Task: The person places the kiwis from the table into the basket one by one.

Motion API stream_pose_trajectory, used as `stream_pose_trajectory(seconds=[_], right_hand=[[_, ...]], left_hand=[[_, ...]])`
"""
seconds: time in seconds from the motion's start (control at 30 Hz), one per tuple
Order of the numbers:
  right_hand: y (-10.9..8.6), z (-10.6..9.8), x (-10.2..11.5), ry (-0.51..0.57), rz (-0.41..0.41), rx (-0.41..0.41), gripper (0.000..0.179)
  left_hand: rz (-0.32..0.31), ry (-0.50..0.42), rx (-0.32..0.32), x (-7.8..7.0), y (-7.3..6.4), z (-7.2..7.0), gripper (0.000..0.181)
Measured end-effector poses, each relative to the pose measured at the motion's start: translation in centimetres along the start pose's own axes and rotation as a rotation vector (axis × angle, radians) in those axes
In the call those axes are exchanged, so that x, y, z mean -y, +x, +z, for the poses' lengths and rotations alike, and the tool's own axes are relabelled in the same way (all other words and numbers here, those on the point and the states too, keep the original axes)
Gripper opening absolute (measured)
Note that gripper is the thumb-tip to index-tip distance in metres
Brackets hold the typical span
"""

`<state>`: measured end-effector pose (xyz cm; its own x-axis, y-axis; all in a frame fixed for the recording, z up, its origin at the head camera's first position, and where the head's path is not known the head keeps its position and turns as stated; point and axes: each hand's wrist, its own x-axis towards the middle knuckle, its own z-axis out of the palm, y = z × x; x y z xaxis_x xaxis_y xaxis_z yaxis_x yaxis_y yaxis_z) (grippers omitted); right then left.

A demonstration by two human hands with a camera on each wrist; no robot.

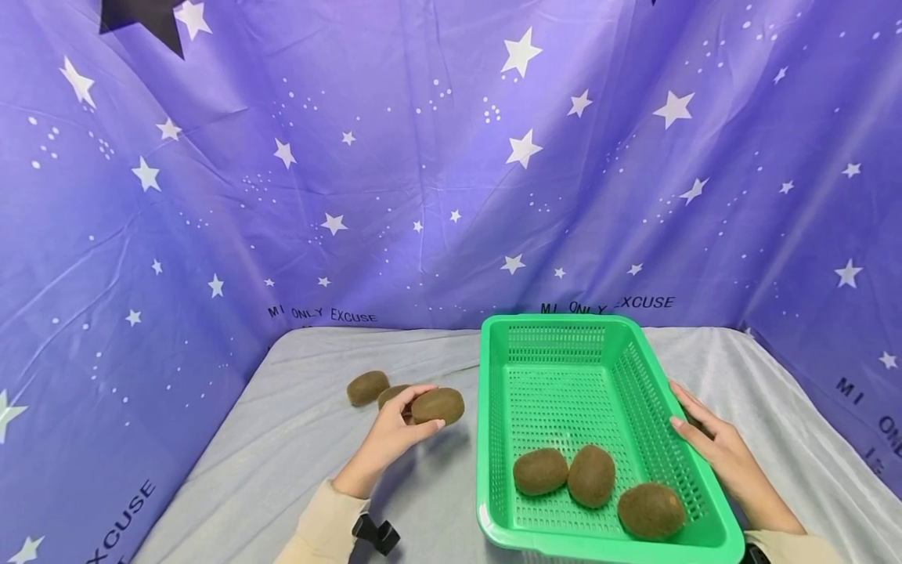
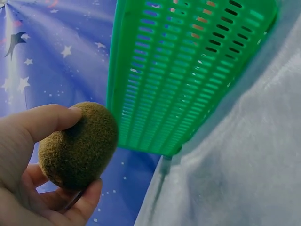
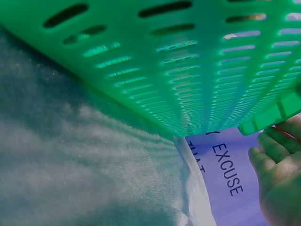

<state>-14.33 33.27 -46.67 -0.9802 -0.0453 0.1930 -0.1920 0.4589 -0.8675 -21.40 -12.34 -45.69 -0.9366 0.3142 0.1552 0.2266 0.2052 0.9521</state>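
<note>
Around a kiwi [image 1: 440, 406], curved left hand [image 1: 389, 435]

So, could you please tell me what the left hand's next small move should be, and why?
I would probably lift the held kiwi rightward over the left rim of the green basket: the left hand grips it just left of that rim, three other kiwis already lie inside, and the right hand touches the opposite rim.

Green slotted basket [image 1: 485, 439] upright, right hand [image 1: 722, 446] touching its side rim. Three fuzzy brown kiwis [image 1: 591, 476] inside, near end. Fourth kiwi [image 1: 438, 406] gripped by left hand [image 1: 395, 427], outside basket; two more kiwis [image 1: 367, 388] farther left, one part-hidden.
</note>
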Motion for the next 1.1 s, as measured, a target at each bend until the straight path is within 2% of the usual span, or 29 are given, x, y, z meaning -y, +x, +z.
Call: stream_pose_trajectory(seconds=[0.17, 0.43, 0.67, 0.9, 1.1], right_hand=[[-0.1, 0.1, -0.1, -0.012, -0.010, -0.001, 0.055], [-0.1, 0.1, -0.2, -0.006, -0.040, -0.011, 0.055], [-0.1, 0.2, -0.1, 0.002, -0.040, -0.003, 0.055], [0.0, 0.0, 0.0, 0.008, -0.022, -0.002, 0.055], [0.0, 0.1, 0.0, 0.009, -0.039, -0.012, 0.055]], left_hand=[[-0.012, 0.008, -0.008, -0.6, 0.3, 0.4, 0.055], [0.044, 0.011, 0.023, -1.9, 0.9, 1.2, 0.052], [0.040, 0.002, 0.051, -6.0, 0.5, 2.0, 0.052], [0.060, 0.004, 0.063, -6.6, 0.9, 2.6, 0.051], [0.079, -0.004, 0.072, -7.1, 1.3, 3.1, 0.051]])
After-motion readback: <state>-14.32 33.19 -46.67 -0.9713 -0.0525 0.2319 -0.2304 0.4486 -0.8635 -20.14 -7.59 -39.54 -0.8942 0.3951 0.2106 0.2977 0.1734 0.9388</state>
